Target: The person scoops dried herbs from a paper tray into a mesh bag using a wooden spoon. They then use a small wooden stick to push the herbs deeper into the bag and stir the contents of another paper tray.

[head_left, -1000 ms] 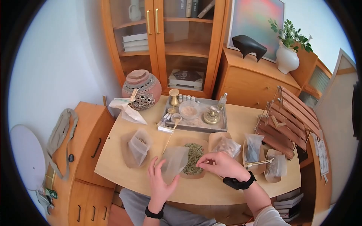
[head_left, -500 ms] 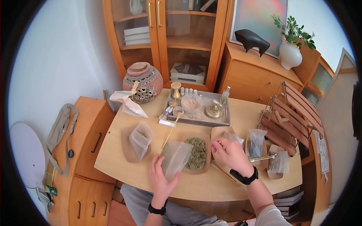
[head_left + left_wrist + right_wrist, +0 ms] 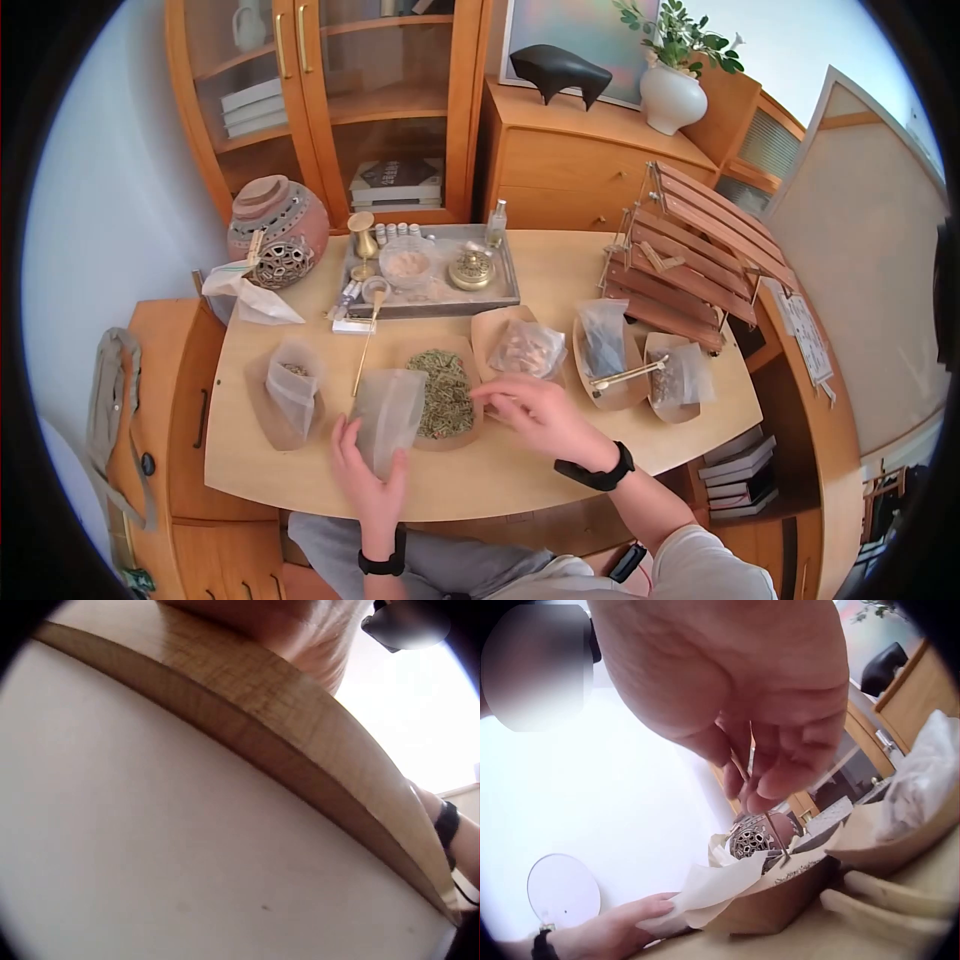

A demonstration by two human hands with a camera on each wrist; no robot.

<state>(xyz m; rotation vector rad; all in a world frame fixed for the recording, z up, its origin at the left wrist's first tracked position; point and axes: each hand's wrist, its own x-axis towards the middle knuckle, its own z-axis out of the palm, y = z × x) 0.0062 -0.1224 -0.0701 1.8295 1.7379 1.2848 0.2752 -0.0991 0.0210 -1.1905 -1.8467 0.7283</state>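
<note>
My left hand (image 3: 372, 490) holds a translucent bag (image 3: 385, 415) between thumb and fingers, tilted beside the brown tray (image 3: 769, 911) of dried green herbs (image 3: 442, 390). At the right edge of that tray is my right hand (image 3: 535, 412). In the right wrist view its fingertips pinch a thin metal stick-like tool (image 3: 774, 832) pointing down, with its tip at the herbs. The same view shows the bag's mouth overlapping the tray's left side. The left wrist view has mostly the table's edge and underside, with part of a hand at the top.
To the right stand brown trays with bagged pink pieces (image 3: 527, 348), a blue-grey bag (image 3: 602, 338) and another bag (image 3: 685, 372). A bagged tray (image 3: 292, 390) lies left. Behind are a grey tray (image 3: 430, 308), a clay pot (image 3: 275, 225) and a slatted wooden rack (image 3: 690, 262).
My right hand moved from the herbs rightward over the neighbouring tray, then came back beside the herbs. The left hand kept hold of the bag. The head view has turned right.
</note>
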